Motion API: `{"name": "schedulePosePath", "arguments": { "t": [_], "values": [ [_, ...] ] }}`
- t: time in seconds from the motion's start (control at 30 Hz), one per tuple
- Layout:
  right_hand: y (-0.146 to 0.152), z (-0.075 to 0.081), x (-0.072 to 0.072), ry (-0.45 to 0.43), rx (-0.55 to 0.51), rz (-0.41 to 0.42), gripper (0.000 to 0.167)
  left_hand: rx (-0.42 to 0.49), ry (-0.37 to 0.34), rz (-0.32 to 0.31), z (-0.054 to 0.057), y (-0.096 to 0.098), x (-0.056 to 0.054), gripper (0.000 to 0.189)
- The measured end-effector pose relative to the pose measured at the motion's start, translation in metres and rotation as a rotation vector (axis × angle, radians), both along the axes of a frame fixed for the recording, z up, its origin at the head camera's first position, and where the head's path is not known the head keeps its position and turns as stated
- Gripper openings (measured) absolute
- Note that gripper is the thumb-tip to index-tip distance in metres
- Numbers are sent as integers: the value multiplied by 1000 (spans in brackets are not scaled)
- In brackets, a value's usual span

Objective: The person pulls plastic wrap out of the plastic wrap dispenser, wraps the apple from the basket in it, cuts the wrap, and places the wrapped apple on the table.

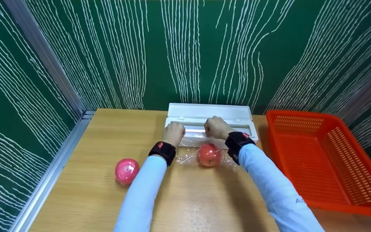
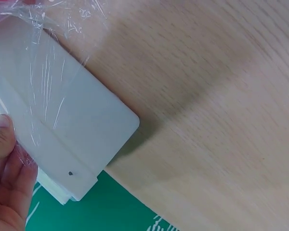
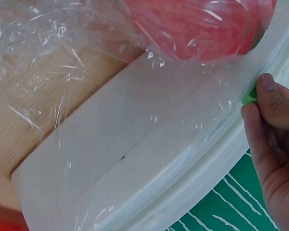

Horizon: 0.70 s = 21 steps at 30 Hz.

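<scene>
A white cling film dispenser (image 1: pixel 209 111) lies at the back of the table with its lid raised. My left hand (image 1: pixel 174 133) is at the dispenser's left end, thumb and fingers pinching the edge of the clear cling film (image 2: pixel 48 91). Between thumb and forefinger, my right hand (image 1: pixel 217 127) pinches a small green slider (image 3: pixel 250 96) on the dispenser's edge. Film stretches from the dispenser toward me, crumpled around a red apple (image 1: pixel 209 155) just in front of it. A second, shiny pinkish-red apple (image 1: pixel 127 171) sits left of my left forearm.
An orange-red plastic basket (image 1: pixel 314 206) with slotted walls stands on the right, beside my right forearm. Green panels (image 1: pixel 153 64) with white wavy lines rise behind the table (image 1: pixel 101 138) and at both sides. A metal rail (image 1: pixel 56 161) runs along the left edge.
</scene>
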State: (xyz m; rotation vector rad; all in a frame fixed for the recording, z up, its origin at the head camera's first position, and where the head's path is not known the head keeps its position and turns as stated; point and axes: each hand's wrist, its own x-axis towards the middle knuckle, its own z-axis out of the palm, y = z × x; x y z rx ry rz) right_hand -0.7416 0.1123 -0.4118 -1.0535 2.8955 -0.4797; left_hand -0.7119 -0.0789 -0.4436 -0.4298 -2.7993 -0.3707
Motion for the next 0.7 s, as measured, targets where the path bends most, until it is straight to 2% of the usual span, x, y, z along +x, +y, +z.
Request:
{"name": "schedulePosePath", "arguments": {
  "t": [0.4, 0.6, 0.7],
  "values": [
    [15, 0, 5, -26, 16, -45, 13, 29, -1, 18, -1, 8, 2, 19],
    [28, -1, 8, 18, 0, -11, 16, 12, 29, 35, -3, 15, 3, 19],
    [40, 2, 8, -8, 70, -73, 16, 16, 22, 19, -3, 14, 2, 19]
  ]
}}
